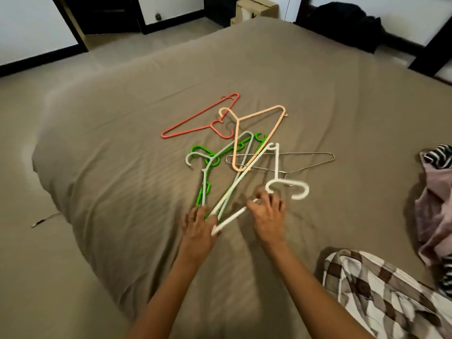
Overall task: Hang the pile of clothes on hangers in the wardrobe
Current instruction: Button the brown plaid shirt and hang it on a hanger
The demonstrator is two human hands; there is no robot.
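Several hangers lie in a loose heap on the taupe bed (pixel 122 148): a red hanger (pixel 195 118), a peach hanger (pixel 259 133), a green hanger (pixel 204 192), a pale grey-green hanger (pixel 204 177), a thin wire hanger (pixel 305 159) and a white hanger (pixel 244 182). My left hand (pixel 199 227) holds the near corner of the white hanger, fingers curled on it. My right hand (pixel 267 211) pinches the white hanger's arm just below its hook (pixel 297 190). A pile of clothes (pixel 434 199), pink and striped, lies at the bed's right edge.
A brown-and-white checked cloth (pixel 381 297) lies at the lower right. Dark-framed white wardrobe doors (pixel 31 28) stand beyond the bed at the back left. A cardboard box (pixel 256 9) and a black garment (pixel 347 20) sit at the far side.
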